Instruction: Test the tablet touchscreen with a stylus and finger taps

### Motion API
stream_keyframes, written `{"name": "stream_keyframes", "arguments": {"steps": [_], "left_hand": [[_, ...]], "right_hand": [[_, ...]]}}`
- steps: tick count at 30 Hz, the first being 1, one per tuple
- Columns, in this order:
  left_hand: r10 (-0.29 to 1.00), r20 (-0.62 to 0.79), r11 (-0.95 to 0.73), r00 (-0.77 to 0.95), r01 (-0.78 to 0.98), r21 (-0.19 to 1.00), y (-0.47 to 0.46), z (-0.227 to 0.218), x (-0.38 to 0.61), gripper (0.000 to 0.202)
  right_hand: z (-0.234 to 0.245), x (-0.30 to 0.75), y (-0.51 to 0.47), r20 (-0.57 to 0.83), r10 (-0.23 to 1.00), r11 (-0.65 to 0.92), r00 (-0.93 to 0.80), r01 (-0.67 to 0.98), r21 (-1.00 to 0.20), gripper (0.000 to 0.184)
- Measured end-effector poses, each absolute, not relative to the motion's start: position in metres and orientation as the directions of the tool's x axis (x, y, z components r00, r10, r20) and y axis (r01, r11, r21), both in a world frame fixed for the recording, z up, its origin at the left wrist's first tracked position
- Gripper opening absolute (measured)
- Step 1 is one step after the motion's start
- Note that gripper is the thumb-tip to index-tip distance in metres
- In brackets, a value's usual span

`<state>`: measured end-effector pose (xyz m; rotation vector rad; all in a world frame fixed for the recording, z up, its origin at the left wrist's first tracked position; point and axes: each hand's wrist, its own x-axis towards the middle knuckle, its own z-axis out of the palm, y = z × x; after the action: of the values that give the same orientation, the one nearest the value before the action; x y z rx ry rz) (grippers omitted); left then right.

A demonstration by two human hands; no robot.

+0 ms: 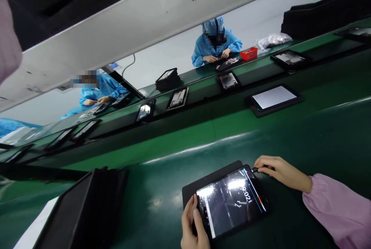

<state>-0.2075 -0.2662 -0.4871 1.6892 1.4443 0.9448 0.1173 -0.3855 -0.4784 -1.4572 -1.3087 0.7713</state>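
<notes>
Tablet (232, 202) screen digits "0:02"

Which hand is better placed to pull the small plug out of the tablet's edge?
Probably the right hand: its fingertips already pinch the plug at the tablet corner. The left hand grips the opposite edge, steadying it.

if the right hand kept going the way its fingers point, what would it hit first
The right hand points left at the lit tablet's top corner, its fingertips on a small dark plug there, so it would probably meet the tablet.
</notes>
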Motion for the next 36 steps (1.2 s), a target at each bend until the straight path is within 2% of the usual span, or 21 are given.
{"name": "stream_keyframes", "arguments": {"steps": [7, 10, 13, 15, 16, 19, 21, 22, 24, 26, 28, 30, 33, 36], "left_hand": [[0.985, 0.072, -0.135, 0.156, 0.448, 0.884, -0.263, -0.484, -0.211, 0.039], [0.983, 0.037, -0.121, 0.182, 0.477, 0.871, -0.259, -0.473, -0.210, 0.038], [0.945, 0.131, -0.284, 0.298, 0.553, 0.783, -0.263, -0.458, -0.199, 0.037], [0.833, 0.256, -0.516, 0.491, 0.520, 0.681, -0.274, -0.449, -0.184, 0.036], [0.729, 0.287, -0.633, 0.621, 0.453, 0.628, -0.281, -0.446, -0.175, 0.040], [0.330, 0.200, -0.826, 0.922, 0.180, 0.534, -0.301, -0.437, -0.147, 0.053], [0.190, 0.139, -0.850, 0.972, 0.092, 0.519, -0.309, -0.433, -0.134, 0.048], [0.198, 0.151, -0.851, 0.969, 0.094, 0.516, -0.311, -0.432, -0.131, 0.039], [0.303, 0.228, -0.841, 0.925, 0.147, 0.520, -0.310, -0.432, -0.130, 0.019], [0.420, 0.301, -0.821, 0.856, 0.218, 0.528, -0.308, -0.433, -0.133, 0.017], [0.474, 0.352, -0.815, 0.807, 0.251, 0.522, -0.307, -0.435, -0.136, 0.019], [0.421, 0.367, -0.851, 0.829, 0.222, 0.476, -0.308, -0.436, -0.135, 0.018], [0.277, 0.296, -0.905, 0.914, 0.144, 0.400, -0.312, -0.438, -0.131, 0.026], [0.271, 0.268, -0.893, 0.925, 0.137, 0.429, -0.312, -0.440, -0.132, 0.024]], "right_hand": [[-0.484, 0.110, -0.383, 0.168, 0.956, 0.084, 0.242, 0.324, -0.942, 0.059], [-0.483, 0.115, -0.385, 0.148, 0.966, 0.066, 0.213, 0.351, -0.934, 0.053], [-0.486, 0.120, -0.387, 0.146, 0.934, 0.016, 0.325, 0.372, -0.928, 0.056], [-0.490, 0.122, -0.387, 0.149, 0.891, -0.014, 0.429, 0.353, -0.936, 0.057], [-0.492, 0.123, -0.387, 0.147, 0.877, -0.023, 0.457, 0.345, -0.938, 0.058], [-0.495, 0.123, -0.386, 0.147, 0.865, -0.036, 0.480, 0.351, -0.936, 0.059], [-0.496, 0.123, -0.385, 0.161, 0.857, -0.031, 0.490, 0.362, -0.932, 0.056], [-0.496, 0.123, -0.384, 0.169, 0.852, -0.027, 0.496, 0.364, -0.931, 0.054], [-0.498, 0.124, -0.384, 0.184, 0.843, -0.017, 0.505, 0.366, -0.930, 0.049], [-0.500, 0.124, -0.383, 0.200, 0.836, -0.004, 0.512, 0.370, -0.929, 0.045], [-0.503, 0.124, -0.382, 0.219, 0.829, 0.011, 0.515, 0.376, -0.927, 0.041], [-0.503, 0.124, -0.382, 0.235, 0.826, 0.026, 0.513, 0.382, -0.924, 0.037], [-0.501, 0.123, -0.382, 0.253, 0.831, 0.047, 0.495, 0.392, -0.919, 0.036], [-0.495, 0.121, -0.384, 0.258, 0.848, 0.063, 0.463, 0.396, -0.916, 0.037]]}}
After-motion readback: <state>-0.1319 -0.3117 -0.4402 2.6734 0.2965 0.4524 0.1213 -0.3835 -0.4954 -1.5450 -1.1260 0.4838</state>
